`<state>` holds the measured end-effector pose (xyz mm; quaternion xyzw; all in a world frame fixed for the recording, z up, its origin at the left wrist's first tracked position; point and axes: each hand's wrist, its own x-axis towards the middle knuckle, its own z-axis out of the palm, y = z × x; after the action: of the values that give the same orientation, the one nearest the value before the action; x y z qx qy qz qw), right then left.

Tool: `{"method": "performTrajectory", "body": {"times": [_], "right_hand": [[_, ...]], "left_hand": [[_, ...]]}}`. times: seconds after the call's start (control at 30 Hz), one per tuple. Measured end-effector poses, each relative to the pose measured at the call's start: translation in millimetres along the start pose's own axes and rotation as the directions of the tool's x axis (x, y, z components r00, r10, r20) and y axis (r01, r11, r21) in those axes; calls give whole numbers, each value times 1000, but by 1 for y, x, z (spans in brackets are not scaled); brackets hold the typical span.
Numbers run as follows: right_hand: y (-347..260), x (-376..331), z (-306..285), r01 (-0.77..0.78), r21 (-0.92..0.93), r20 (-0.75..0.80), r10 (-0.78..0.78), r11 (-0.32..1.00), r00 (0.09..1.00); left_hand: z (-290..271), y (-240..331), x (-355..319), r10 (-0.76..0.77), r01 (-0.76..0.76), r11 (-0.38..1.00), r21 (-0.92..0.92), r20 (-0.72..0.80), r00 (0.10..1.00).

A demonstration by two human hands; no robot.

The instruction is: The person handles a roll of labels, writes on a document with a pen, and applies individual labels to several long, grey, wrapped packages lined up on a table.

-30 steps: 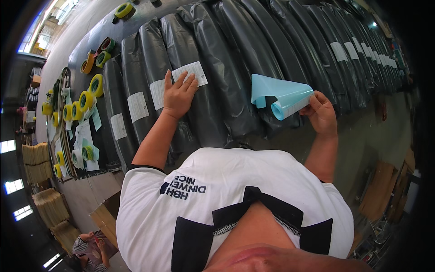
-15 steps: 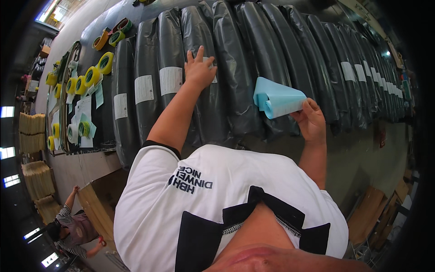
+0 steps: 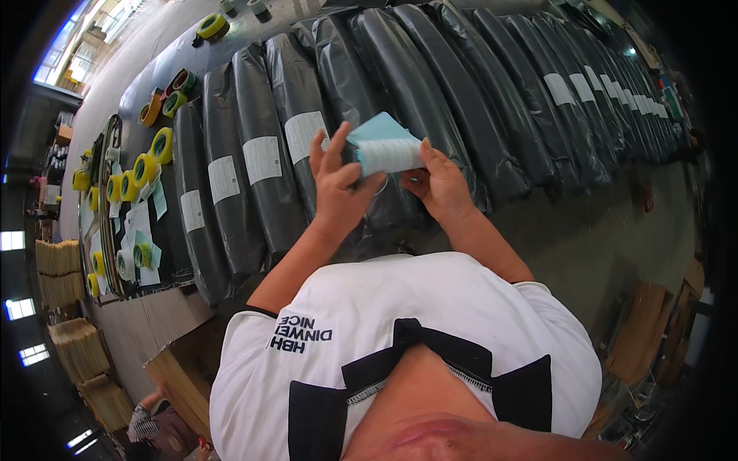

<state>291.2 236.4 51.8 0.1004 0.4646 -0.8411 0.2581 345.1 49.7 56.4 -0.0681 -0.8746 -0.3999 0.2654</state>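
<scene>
Here, a blue sheet [image 3: 390, 147] with a white, lined face is held up between the two hands, in front of the person's chest and above the near part of a row of dark bags [image 3: 419, 84]. Its right end is pinched between the thumb and curled fingers of the right hand [image 3: 444, 188]. At its left corner the thumb and a finger of the left hand [image 3: 338, 188] are brought close together, while other fingers are raised and spread; whether that corner is actually gripped cannot be told, as the fingers are slightly blurred. The bags are laid side by side, and white labels [image 3: 263, 157] are stuck on the four at the left, the last being partly covered by the raised fingers. More labels are seen on bags farther to the right. To the left of the row, rolls of tape [image 3: 144, 170], mostly yellow, are scattered near loose papers [image 3: 138, 229]. At the lower left, another person [image 3: 167, 434] is partly seen beside a cardboard box [image 3: 184, 376].
</scene>
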Motion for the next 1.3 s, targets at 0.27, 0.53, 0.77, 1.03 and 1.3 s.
{"method": "performTrajectory", "body": {"times": [0.27, 0.53, 0.77, 1.03, 1.3], "right_hand": [[-7, -3, -4, 631, -507, 441, -453, 586, 775], [-24, -18, -6, 672, -569, 429, -525, 474, 735], [-40, -26, -10, 688, -597, 429, -560, 414, 709], [-86, -32, -43, 468, -542, 416, -261, 698, 871], [-141, -69, -167, 424, -183, -68, -441, 887, 895]], "left_hand": [[-11, 19, 13, -770, 726, 115, -678, 401, 496], [-14, 43, 17, 264, -295, 866, 403, 133, 955], [-4, 44, 33, 335, -395, 884, 251, 252, 908], [-19, 8, 93, -425, 800, 460, -386, 695, 580], [-19, -141, 180, -279, 275, 960, -55, -104, 955]]}}
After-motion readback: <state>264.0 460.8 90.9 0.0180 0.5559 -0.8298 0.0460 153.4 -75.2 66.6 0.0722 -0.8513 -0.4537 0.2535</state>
